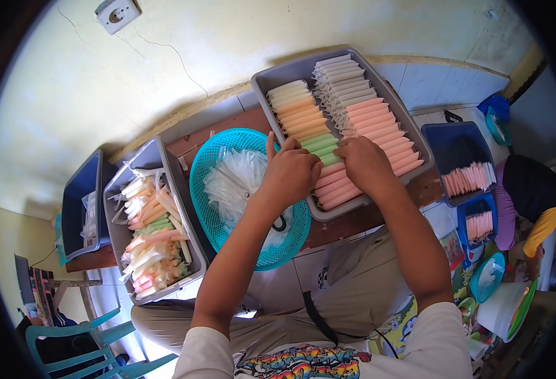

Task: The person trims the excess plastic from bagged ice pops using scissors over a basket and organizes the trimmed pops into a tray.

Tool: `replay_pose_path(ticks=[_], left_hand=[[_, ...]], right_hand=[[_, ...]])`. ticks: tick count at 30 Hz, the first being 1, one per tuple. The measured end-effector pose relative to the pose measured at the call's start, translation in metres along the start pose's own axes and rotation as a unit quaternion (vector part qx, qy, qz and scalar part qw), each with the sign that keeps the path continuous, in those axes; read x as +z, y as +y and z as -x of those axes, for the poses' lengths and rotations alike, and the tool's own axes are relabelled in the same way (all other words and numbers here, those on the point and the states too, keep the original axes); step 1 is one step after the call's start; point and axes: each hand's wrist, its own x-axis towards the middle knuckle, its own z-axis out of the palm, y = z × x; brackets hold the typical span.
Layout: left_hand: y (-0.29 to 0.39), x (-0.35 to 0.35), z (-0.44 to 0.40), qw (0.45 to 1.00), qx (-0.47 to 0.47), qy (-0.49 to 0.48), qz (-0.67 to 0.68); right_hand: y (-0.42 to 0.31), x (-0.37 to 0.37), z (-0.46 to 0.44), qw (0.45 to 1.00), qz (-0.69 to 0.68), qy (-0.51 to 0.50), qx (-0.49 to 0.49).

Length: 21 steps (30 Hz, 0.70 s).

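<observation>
Both my hands are over the grey tray (263, 82) of filled plastic tubes. My left hand (290, 172) has its fingers bent round the near end of the green tubes (319, 144), one finger raised. My right hand (361, 165) is closed at the other end of the green tubes; what its fingertips pinch is hidden. Pink tubes (336, 189) lie in a row below my hands. More pink tubes (379, 126) fill the right column, under whitish-grey ones (341, 82). Orange tubes (303, 117) and cream ones lie above the green.
A turquoise basket (199, 208) holds clear plastic bags and scissors (247, 194). Left of it stands a grey bin (193, 252) of mixed tubes, then a dark blue bin (79, 177). Blue bins (445, 139) with pink tubes and another person (531, 189) are at the right.
</observation>
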Motion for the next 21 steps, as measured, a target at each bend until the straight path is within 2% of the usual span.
replay_pose_path(ticks=[9,15,17,21], left_hand=[[0.000,0.002,0.001,1.000,0.000,0.007,-0.011],[0.001,0.001,0.002,1.000,0.003,0.016,-0.012],[0.001,0.001,0.002,1.000,0.002,0.015,-0.010],[0.003,-0.001,0.002,1.000,0.003,0.009,-0.014]], right_hand=[[-0.003,-0.003,0.005,1.000,-0.004,0.006,-0.026],[-0.012,-0.006,0.006,0.999,-0.008,0.003,0.034],[-0.008,0.000,0.007,0.999,-0.020,0.043,-0.009],[-0.008,-0.004,0.008,1.000,-0.009,0.020,-0.012]])
